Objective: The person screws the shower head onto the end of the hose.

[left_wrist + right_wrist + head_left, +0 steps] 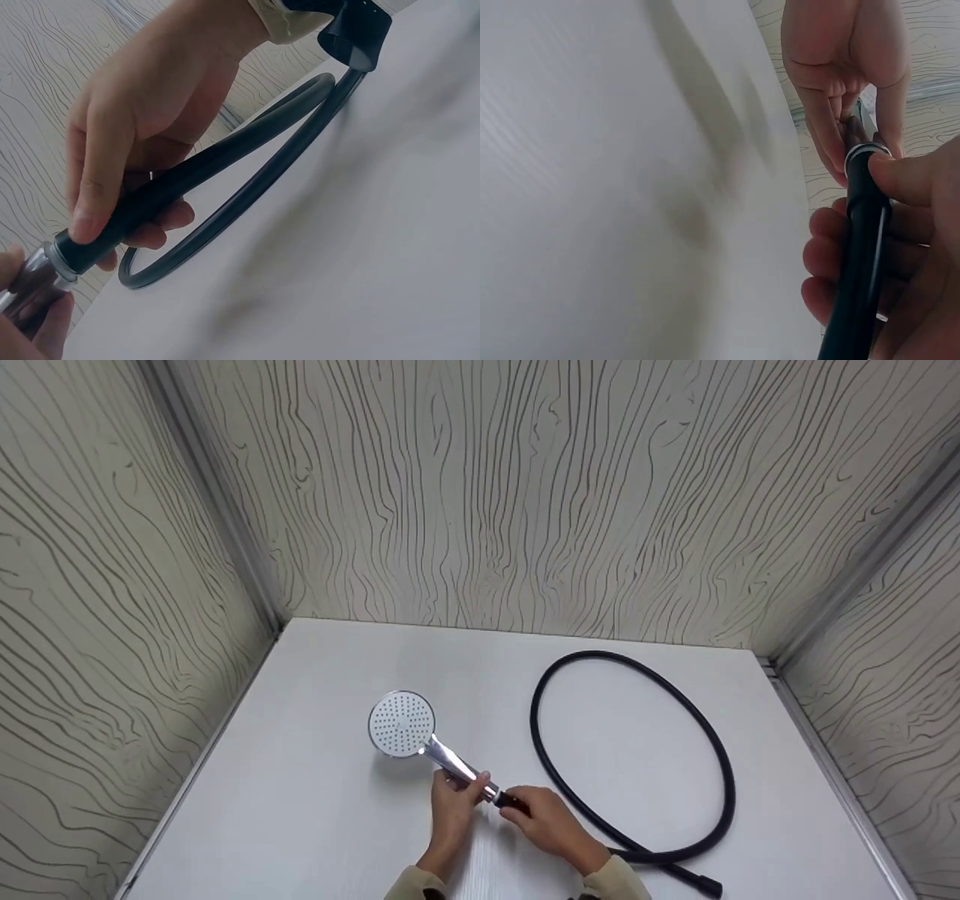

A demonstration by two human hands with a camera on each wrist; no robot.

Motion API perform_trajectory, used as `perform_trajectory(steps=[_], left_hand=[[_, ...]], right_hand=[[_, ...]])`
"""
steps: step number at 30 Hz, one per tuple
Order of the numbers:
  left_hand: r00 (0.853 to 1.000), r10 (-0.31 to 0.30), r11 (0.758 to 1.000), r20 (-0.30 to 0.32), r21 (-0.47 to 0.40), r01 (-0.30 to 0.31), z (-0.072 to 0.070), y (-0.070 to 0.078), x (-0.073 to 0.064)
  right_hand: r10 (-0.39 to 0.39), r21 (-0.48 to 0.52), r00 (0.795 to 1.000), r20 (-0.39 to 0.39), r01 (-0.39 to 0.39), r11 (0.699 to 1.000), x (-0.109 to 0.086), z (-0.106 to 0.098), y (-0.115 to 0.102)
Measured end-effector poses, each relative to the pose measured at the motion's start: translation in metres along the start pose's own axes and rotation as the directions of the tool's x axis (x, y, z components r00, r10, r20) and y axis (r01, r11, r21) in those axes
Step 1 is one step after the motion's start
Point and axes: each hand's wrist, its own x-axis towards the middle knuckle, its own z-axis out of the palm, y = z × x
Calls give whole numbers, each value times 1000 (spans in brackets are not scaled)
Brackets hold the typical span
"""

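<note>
A chrome shower head (pixel 403 724) with a round, dotted white face points up and to the left in the head view. My left hand (pixel 454 808) grips its handle (pixel 459 765) near the lower end, thumb on top. Close beside it, my right hand (pixel 547 819) holds the end of a black shower hose (pixel 517 804), fingers wrapped around it. In the right wrist view the hose end (pixel 864 187) meets the handle's metal rim (pixel 867 150), in line with it. The left wrist view shows the same joint, with the right thumb (pixel 88 225) along the hose.
The rest of the hose (pixel 731 780) lies in a large loop on the right of the white table (pixel 300 810). Its other end (pixel 709 886) lies near the front edge. Wood-patterned panels (pixel 480 495) stand at the back and both sides.
</note>
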Motion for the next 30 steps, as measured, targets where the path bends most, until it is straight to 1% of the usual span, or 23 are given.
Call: perform_trajectory(steps=[1, 4, 6, 8, 12, 14, 16, 18, 22, 24, 27, 30], left_hand=[[1000, 1, 1000, -5, -8, -1, 0, 3, -2], [1000, 7, 1000, -14, -29, -8, 1, 4, -4], [1000, 10, 999, -22, -45, -11, 2, 4, -5], [1000, 11, 999, -28, -46, -13, 2, -3, -2], [999, 12, 999, -39, -42, -13, 2, -3, -4], [999, 10, 999, -44, -30, -11, 2, -3, -5], [999, 6, 1000, -45, -25, -7, 2, -3, -5], [999, 3, 1000, -42, -21, -4, 2, -3, -5], [1000, -5, 1000, -27, -19, 4, 2, -4, -4], [1000, -10, 1000, -24, -15, 10, 2, -5, -4], [999, -24, 1000, -29, -19, 23, 2, -7, -5], [999, -36, 999, -39, -26, 35, 2, -8, -5]], right_hand=[[7, -3, 1000, -19, -7, 1000, -1, 1, 0], [30, 7, 998, -59, -30, 1000, -3, 4, 0], [31, -1, 996, -84, -31, 1000, -5, 6, 0], [11, -28, 992, -123, -15, 1000, -5, 9, 1], [-47, -119, 976, -213, 22, 993, -5, 13, -1], [-75, -150, 969, -234, 41, 988, -5, 13, -1], [-96, -157, 971, -221, 61, 986, -6, 13, -2], [-100, -142, 979, -179, 75, 987, -6, 10, -1], [-70, -60, 994, -80, 65, 996, -6, 5, 1], [-48, -22, 997, -53, 47, 999, -6, 3, 2], [-26, 7, 999, -46, 26, 1000, -6, 3, 1], [5, 12, 998, -70, -4, 1000, -6, 7, 1]])
